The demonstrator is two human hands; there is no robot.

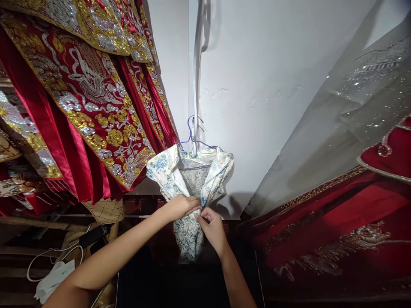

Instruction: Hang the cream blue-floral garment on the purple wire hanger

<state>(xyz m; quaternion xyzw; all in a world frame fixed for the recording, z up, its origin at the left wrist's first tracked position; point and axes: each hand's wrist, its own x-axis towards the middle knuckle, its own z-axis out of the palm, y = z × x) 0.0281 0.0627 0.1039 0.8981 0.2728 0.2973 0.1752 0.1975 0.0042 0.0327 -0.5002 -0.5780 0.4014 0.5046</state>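
Head view: left hand (pixel 180 206) and right hand (pixel 212 227), grips pinching floral garment (pixel 189 179), red robes (pixel 90 107) crowding left.

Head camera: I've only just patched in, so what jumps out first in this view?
At centre, a white garment with blue flowers hangs on a thin purple hanger against the white wall; the left hand and right hand both pinch its front together. Upper left, red robes with heavy gold and silver embroidery fill the frame. At right, more red embroidered cloth lies beneath a sheer sequined fabric.
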